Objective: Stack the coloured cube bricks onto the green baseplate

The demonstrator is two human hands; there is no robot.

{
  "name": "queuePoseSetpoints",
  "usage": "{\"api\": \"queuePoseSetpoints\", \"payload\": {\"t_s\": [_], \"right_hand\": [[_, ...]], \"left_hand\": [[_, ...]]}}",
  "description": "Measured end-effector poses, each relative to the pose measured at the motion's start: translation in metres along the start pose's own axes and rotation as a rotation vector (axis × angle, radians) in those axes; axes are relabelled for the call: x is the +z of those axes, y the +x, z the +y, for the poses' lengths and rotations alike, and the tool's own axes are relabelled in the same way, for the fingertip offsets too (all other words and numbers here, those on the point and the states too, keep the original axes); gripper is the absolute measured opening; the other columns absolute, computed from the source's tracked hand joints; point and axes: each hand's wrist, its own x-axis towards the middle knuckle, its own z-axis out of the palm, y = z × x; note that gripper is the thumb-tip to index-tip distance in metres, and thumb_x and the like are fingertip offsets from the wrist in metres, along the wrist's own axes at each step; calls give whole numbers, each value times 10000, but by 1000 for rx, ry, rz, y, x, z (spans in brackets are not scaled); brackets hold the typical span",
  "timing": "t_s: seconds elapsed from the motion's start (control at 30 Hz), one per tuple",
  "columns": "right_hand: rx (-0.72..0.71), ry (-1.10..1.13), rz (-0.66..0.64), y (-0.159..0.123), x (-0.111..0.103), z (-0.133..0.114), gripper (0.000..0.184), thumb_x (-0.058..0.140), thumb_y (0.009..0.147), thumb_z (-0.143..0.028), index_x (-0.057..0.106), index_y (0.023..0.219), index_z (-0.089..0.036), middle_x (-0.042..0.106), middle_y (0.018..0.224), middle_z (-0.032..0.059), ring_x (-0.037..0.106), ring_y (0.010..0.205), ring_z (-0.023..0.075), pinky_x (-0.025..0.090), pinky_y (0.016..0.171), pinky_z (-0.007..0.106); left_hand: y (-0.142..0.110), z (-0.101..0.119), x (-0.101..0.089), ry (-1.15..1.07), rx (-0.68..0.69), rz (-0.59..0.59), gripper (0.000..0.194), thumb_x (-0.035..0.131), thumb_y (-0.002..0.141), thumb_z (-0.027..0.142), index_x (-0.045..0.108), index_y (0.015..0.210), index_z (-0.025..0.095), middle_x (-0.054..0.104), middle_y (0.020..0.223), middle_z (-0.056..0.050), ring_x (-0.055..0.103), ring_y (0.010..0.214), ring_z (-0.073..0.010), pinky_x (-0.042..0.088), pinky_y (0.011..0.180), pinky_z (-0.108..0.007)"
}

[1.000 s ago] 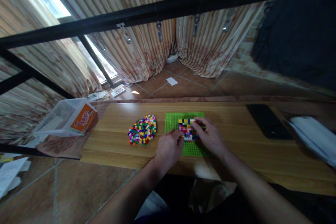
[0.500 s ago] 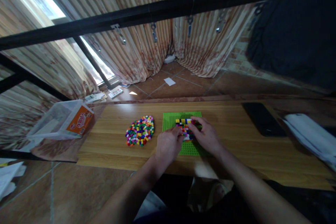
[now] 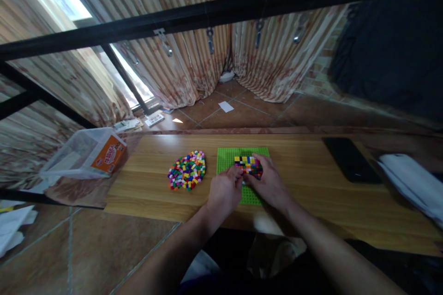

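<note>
A green baseplate [image 3: 226,158] lies on the wooden table [image 3: 311,184] with a patch of small coloured bricks [image 3: 247,164] built on it. My left hand [image 3: 224,192] rests on the plate's near left part, fingers curled and pinched against the patch's near edge. My right hand [image 3: 268,183] lies over the right side of the patch, fingers bent and pressing on the bricks. Whether either pinch holds a brick is hidden. A loose pile of coloured bricks [image 3: 187,171] lies left of the plate.
A clear plastic tub with an orange label [image 3: 88,154] stands at the table's left end. A black phone [image 3: 351,159] and a white object [image 3: 411,182] lie at the right. A black metal bar [image 3: 221,9] crosses overhead. Curtains hang behind, above a tiled floor.
Both hands have closed in toward each other over the near part of the brick patch; the right hand slid left and nearer, covering more bricks.
</note>
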Motion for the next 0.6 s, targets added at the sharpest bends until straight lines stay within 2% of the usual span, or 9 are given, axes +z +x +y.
{"api": "queuePoseSetpoints", "payload": {"t_s": [0.4,0.6], "right_hand": [[52,-10,-13,-1,2,1,602,646,738,-446,526,1293,-247,551,1306,139,538,1221,325,415,1055,533],[36,-23,-19,-3,4,5,609,622,759,-504,522,1296,-235,545,1314,160,528,1229,344,407,1055,549]], "left_hand": [[1,2,6,-58,-13,14,241,513,851,96,642,1028,196,731,1018,-62,688,917,-194,550,873,-344],[1,4,6,-67,-17,23,237,507,849,104,644,1009,212,736,1010,-51,691,902,-179,556,858,-311]]}}
